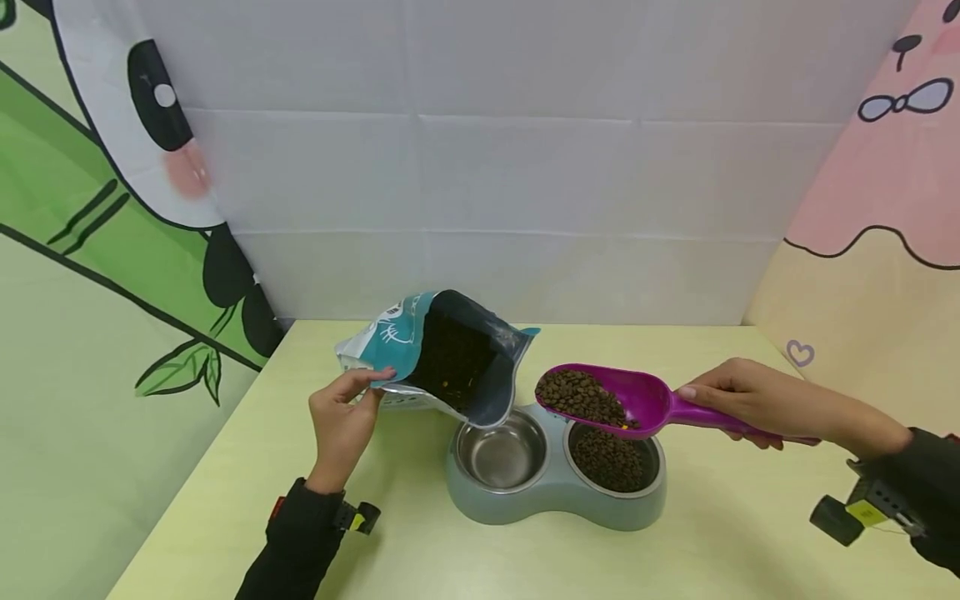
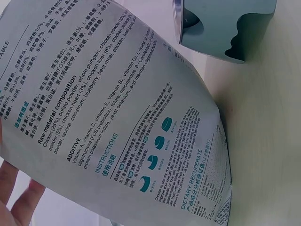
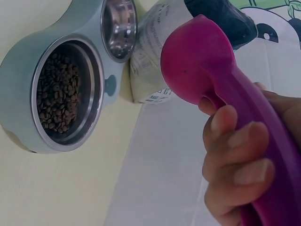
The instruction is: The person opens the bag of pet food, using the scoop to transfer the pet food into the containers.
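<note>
My left hand pinches the rim of a teal and white pet food bag, whose wide mouth is tipped toward me with dark kibble inside. In the left wrist view the printed back of the bag fills most of the picture. A magenta scoop heaped with brown kibble is gripped by its handle in my right hand. The scoop hangs level over the right bowl of a grey-blue double feeder. Kibble partly fills that bowl; the left steel bowl is bare.
The feeder stands on a pale yellow table. Behind the table hangs a white creased sheet. Cartoon-printed walls flank it on both sides.
</note>
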Demonstrator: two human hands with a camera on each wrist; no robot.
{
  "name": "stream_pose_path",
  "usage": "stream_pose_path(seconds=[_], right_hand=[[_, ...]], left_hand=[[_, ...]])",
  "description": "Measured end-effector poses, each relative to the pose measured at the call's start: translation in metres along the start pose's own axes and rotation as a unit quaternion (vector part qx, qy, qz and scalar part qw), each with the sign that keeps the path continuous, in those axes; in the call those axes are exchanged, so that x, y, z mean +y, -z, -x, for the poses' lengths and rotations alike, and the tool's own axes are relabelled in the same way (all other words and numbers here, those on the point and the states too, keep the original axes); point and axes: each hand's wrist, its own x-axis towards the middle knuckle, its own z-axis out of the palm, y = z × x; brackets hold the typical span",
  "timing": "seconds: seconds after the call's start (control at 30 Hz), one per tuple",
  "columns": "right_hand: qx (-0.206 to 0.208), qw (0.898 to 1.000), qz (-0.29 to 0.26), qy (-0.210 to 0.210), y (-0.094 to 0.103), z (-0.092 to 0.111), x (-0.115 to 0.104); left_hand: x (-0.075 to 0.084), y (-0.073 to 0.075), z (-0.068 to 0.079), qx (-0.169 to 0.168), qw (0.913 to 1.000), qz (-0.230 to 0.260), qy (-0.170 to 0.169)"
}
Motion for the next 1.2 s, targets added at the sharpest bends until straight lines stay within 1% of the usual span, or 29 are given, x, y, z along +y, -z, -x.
stream_pose_path(seconds=[0.07,0.23,0.3,0.37,0.43,0.5,0.53,0.67,0.73,0.93,1.2], right_hand=[[-0.003,1.000,0.003,-0.001,-0.001,-0.003,0.001],[-0.016,1.000,0.010,-0.015,-0.003,-0.011,0.004],[-0.021,1.000,0.013,-0.018,-0.005,-0.014,0.005],[-0.025,0.999,0.013,-0.022,-0.007,-0.019,0.006],[-0.029,0.999,0.013,-0.025,-0.010,-0.023,0.008],[-0.033,0.999,0.013,-0.028,-0.015,-0.028,0.010],[-0.035,0.999,0.013,-0.030,-0.017,-0.031,0.011],[-0.047,0.998,0.017,-0.025,-0.027,-0.040,0.013],[-0.052,0.998,0.021,-0.021,-0.031,-0.045,0.012],[-0.056,0.997,0.049,-0.018,-0.040,-0.060,0.005],[-0.063,0.993,0.076,-0.060,-0.039,-0.072,-0.009]], left_hand=[[0.004,0.000,-0.001,0.001,1.0000,0.003,0.001],[0.024,0.001,-0.006,0.000,0.9999,0.015,0.000],[0.027,0.001,-0.008,0.000,0.9998,0.020,0.000],[0.023,0.000,-0.008,-0.001,0.9997,0.022,0.001],[0.015,-0.001,-0.007,0.000,0.9997,0.023,-0.002],[0.016,-0.001,-0.007,-0.002,0.9998,0.021,-0.003],[0.012,-0.001,-0.005,-0.003,0.9998,0.018,-0.004],[0.009,-0.001,-0.001,-0.005,0.9999,0.015,0.000],[0.001,-0.002,0.001,-0.005,0.9999,0.009,0.002],[0.000,0.000,0.002,-0.002,1.0000,0.004,0.003],[0.000,0.001,0.002,0.003,1.0000,0.008,0.005]])
